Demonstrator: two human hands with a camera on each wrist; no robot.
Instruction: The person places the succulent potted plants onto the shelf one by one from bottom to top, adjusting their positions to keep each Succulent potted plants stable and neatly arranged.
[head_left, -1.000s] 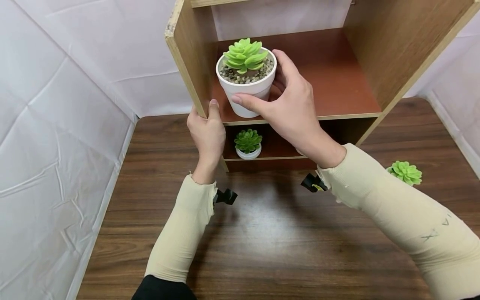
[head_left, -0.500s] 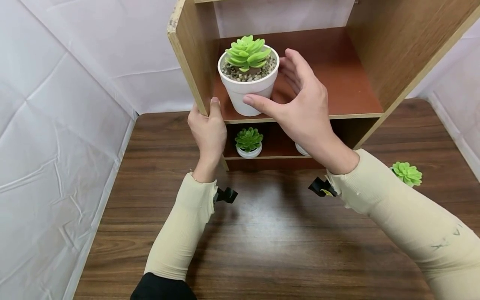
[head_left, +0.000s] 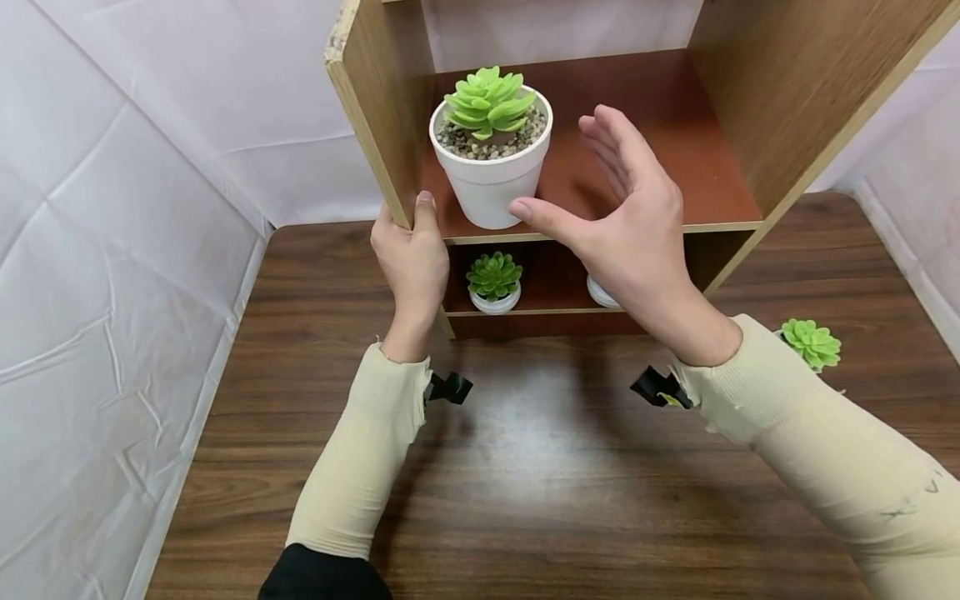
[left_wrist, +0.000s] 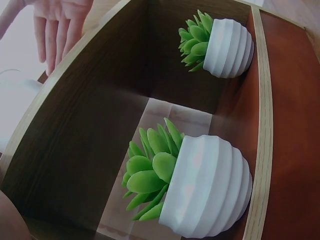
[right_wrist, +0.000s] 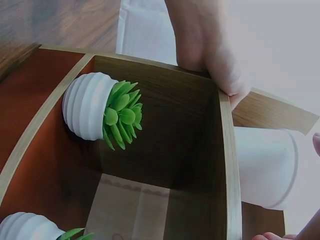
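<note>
A white pot (head_left: pixel 491 187) with gravel and a light green artificial succulent (head_left: pixel 489 104) stands upright on the wooden shelf unit's (head_left: pixel 592 229) upper board, near its left wall. My left hand (head_left: pixel 414 271) grips the front edge of the left side panel (head_left: pixel 375 117), thumb on the inner side. To the right of the pot is my right hand (head_left: pixel 637 229), fingers extended and thumb spread, holding nothing. Its thumb tip is beside the pot's lower side; a gap separates the fingers from the pot. In the right wrist view, the white pot (right_wrist: pixel 265 165) appears sideways and blurred.
On the lower board stand two ribbed white pots with green succulents, one left (head_left: pixel 495 296) and one partly behind my right hand (left_wrist: pixel 207 185). Another light green succulent (head_left: pixel 812 343) is on the wooden table (head_left: pixel 525 500), its pot mostly behind my right sleeve.
My right hand has let go of the white pot and moved right, its fingers straightening. The pot stays on the upper board. My left hand keeps its grip on the side panel.
</note>
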